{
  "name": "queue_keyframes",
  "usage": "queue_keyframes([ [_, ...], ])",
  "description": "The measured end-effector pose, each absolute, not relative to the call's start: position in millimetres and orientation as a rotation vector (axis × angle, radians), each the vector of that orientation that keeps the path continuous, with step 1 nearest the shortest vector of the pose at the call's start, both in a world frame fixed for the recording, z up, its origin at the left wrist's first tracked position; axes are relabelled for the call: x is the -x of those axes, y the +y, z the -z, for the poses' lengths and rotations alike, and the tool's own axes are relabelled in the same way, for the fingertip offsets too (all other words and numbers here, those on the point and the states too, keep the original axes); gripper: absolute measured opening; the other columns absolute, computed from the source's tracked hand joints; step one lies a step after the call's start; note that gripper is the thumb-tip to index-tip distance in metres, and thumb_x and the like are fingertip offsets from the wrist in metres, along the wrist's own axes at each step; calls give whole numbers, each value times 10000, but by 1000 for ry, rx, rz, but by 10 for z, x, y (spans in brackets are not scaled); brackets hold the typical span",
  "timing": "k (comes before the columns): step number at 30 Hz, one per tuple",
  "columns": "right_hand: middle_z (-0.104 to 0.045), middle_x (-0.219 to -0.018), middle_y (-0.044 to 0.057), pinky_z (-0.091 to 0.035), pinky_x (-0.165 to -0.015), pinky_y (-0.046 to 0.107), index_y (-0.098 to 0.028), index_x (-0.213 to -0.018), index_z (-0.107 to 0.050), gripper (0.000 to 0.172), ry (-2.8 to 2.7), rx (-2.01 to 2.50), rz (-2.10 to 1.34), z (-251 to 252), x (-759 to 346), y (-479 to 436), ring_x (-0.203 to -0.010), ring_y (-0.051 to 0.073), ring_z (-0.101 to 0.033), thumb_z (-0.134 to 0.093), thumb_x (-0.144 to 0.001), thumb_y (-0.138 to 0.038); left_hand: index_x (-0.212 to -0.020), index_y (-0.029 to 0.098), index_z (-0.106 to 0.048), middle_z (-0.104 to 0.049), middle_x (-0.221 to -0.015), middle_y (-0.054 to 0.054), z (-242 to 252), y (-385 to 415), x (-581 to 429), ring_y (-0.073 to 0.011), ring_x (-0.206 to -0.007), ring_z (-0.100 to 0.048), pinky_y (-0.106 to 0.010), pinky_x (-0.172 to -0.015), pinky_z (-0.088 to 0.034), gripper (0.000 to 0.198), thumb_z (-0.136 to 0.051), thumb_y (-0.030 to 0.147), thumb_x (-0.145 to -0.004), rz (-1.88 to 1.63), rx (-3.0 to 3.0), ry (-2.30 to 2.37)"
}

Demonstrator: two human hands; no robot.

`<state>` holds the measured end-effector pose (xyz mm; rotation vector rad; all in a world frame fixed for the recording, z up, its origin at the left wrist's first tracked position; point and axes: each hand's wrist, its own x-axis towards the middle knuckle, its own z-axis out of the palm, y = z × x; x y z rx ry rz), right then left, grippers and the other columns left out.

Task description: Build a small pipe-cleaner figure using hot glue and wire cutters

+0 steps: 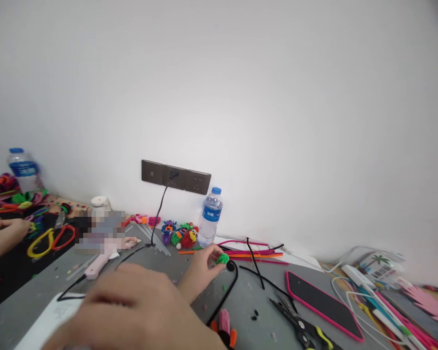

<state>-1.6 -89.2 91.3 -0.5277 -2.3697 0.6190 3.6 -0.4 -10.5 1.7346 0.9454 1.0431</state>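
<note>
The left hand (200, 272) reaches to the centre of the frame and pinches a green coil (222, 258) between thumb and fingertips, just above the grey table (248, 301) and touching or just beside the looped end of a black cable (230, 284). The right hand (131, 311) fills the lower left centre, close to the camera and blurred, so its grip cannot be told. A bottle (210, 216) stands behind the coil, a phone (323, 304) lies at lower right, and another person's hand (2, 237) rests at the left edge.
</note>
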Motion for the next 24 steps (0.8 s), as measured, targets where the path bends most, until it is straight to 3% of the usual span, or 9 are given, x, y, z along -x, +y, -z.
queue_keyframes([
  [3, -669, -1097, 28, -448, -971, 238, -192, -1191, -603, 330, -2646, 468, -305, -1056, 499, -669, -1026, 145, -611, -415, -925, -140, -903, 192, -640, -696, -859, -19, 96, -37, -24, -203, -808, -640, -281, -707, -488, 164, -626, 195, -739, -1091, -1761, 945],
  [5, -695, -1034, 71, -517, -877, 284, -157, -1186, -605, 311, -2823, 539, -250, -961, 822, -477, -977, 184, -641, -447, -918, -170, -895, 197, -661, -703, -845, -9, 93, -41, -5, -217, -799, -651, -303, -712, -499, 159, -625, 189, -740, -1161, -1785, 915],
  [7, -686, -1110, 139, -565, -781, 370, -125, -1192, -597, 346, -2920, 723, -337, -796, 1104, -281, -999, 254, -651, -421, -934, -273, -877, 214, -684, -712, -813, 8, 95, -27, 17, -232, -770, -665, -329, -697, -512, 146, -626, 201, -743, -1236, -1802, 864],
  [12, -683, -1161, 165, -548, -777, 495, -107, -1108, -649, 343, -2985, 1179, -608, -529, 1489, -12, -1006, 324, -671, -516, -866, -310, -851, 252, -713, -723, -764, 27, 107, 18, 46, -247, -708, -681, -355, -636, -533, 148, -643, 218, -726, -1313, -1768, 816],
  [21, -691, -1118, 201, -538, -733, 494, -147, -1152, -608, 396, -2636, 1450, -733, -307, 1585, -6, -1025, 365, -660, -522, -860, -399, -891, 265, -710, -718, -824, -8, 104, 38, 70, -266, -771, -675, -374, -687, -525, 225, -573, 137, -767, -1295, -1853, 830],
  [24, -708, -1049, 195, -532, -714, 482, -174, -1096, -611, 333, -2402, 1465, -769, -323, 1495, -55, -970, 368, -675, -485, -867, -379, -869, 255, -701, -715, -848, -14, 102, 52, 67, -268, -814, -670, -365, -719, -518, 232, -553, 110, -763, -1304, -1871, 854],
])
